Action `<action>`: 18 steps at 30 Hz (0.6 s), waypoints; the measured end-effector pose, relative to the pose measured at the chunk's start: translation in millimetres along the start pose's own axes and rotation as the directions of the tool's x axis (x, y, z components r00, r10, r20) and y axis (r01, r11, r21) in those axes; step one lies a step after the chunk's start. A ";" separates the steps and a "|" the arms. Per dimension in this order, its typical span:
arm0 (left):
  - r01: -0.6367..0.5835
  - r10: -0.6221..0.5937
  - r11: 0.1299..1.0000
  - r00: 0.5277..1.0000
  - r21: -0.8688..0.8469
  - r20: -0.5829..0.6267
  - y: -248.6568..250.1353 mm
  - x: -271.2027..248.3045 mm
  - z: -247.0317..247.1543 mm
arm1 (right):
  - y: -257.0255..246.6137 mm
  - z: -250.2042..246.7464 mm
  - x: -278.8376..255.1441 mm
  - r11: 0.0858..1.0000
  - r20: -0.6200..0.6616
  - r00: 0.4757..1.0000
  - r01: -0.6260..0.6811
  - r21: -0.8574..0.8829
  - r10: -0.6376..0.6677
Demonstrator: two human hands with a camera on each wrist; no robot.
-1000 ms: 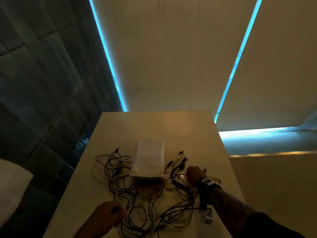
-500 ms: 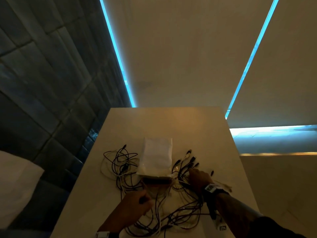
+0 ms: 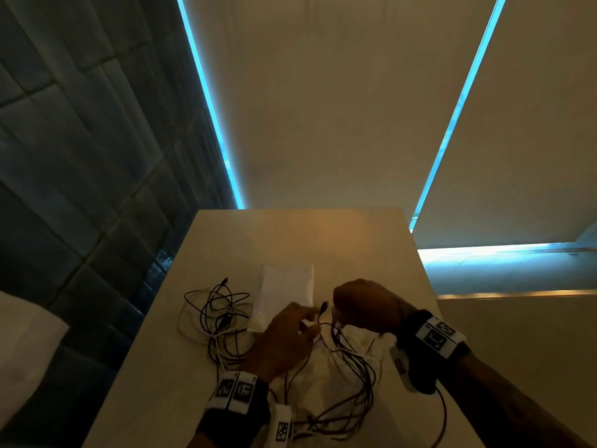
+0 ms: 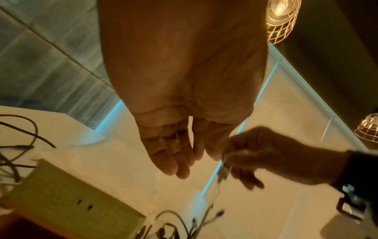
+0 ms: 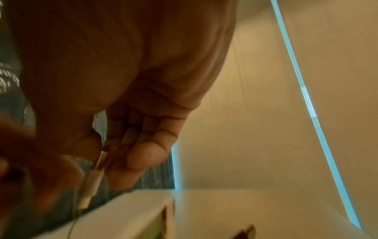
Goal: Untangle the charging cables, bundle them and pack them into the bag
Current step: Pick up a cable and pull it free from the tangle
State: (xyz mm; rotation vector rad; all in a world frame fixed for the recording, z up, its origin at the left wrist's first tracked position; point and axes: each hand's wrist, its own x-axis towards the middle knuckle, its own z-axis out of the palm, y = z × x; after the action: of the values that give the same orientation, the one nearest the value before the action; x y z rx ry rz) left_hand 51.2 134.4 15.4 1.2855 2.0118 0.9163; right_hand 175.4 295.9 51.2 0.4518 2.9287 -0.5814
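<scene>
Both hands have risen off the tabletop (image 3: pixel 323 234) just before the bag (image 3: pixel 286 295).
Right hand (image 3: pixel 365 305) fingers pinch a cable plug (image 5: pixel 92 181); left hand (image 3: pixel 284 337) fingers relaxed, reaching. Untangling step: next, draw that cable free.

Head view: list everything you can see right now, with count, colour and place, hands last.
table: one, pale beige, centre, against the wall
bag: one, white, lying mid-table beyond the hands
cables: several, black and white, count unclear, tangled left of the bag and in front of the hands
plug: one, white with a metal tip, pinched in the right fingers
lamps: two, wire-caged, lit, overhead in the left wrist view
light strips: two, blue, running up the wall
padded wall: dark, left
wrist bands: two, black with white markers
left hand: open, beside the plug
right hand: holds cable ends above the table
</scene>
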 end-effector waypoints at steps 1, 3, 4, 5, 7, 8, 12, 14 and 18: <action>-0.030 0.029 0.999 0.999 0.012 0.019 1.7 3.3 3.0 | -7.0 -6.9 -2.1 0.999 -0.038 0.998 0.050 0.021 -0.049; -0.100 0.100 0.995 0.995 -0.030 0.007 3.2 4.9 9.5 | -17.9 -14.1 -5.1 0.989 -0.122 0.985 0.128 0.070 -0.119; -0.119 0.118 0.992 0.993 -0.046 -0.028 4.4 4.2 12.1 | -21.2 -15.6 -5.5 0.984 -0.156 0.979 0.147 0.099 -0.131; -0.125 0.121 0.991 0.990 -0.052 -0.072 5.7 2.8 13.6 | -23.0 -15.0 -5.4 0.979 -0.186 0.974 0.153 0.133 -0.127; -0.123 0.105 0.985 0.983 -0.117 -0.150 6.7 0.7 14.0 | -23.5 -10.5 -4.3 0.960 -0.262 0.961 0.148 0.237 -0.084; -0.108 0.075 0.977 0.981 -0.185 -0.177 7.5 -0.4 12.8 | -23.2 -7.3 -3.9 0.942 -0.319 0.947 0.143 0.305 -0.040; -0.067 -0.034 0.948 0.951 -0.311 -0.308 16.3 -2.8 2.6 | -24.9 13.3 -6.6 0.803 -0.379 0.908 0.090 0.589 0.176; -0.090 -0.053 0.929 0.927 -0.358 -0.372 22.3 -3.3 -7.3 | -30.7 26.3 -7.4 0.739 -0.294 0.941 0.076 0.669 0.170; -0.134 -0.083 0.880 0.902 -0.457 -0.423 26.9 -1.9 -21.2 | -51.0 45.2 -2.8 0.617 -0.251 0.953 0.097 0.781 0.168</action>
State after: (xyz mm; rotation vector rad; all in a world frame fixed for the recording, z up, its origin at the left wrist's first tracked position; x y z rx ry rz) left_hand 49.8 135.7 49.6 0.8806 1.8933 1.7119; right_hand 164.8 232.5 28.2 0.7243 2.7248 -1.9906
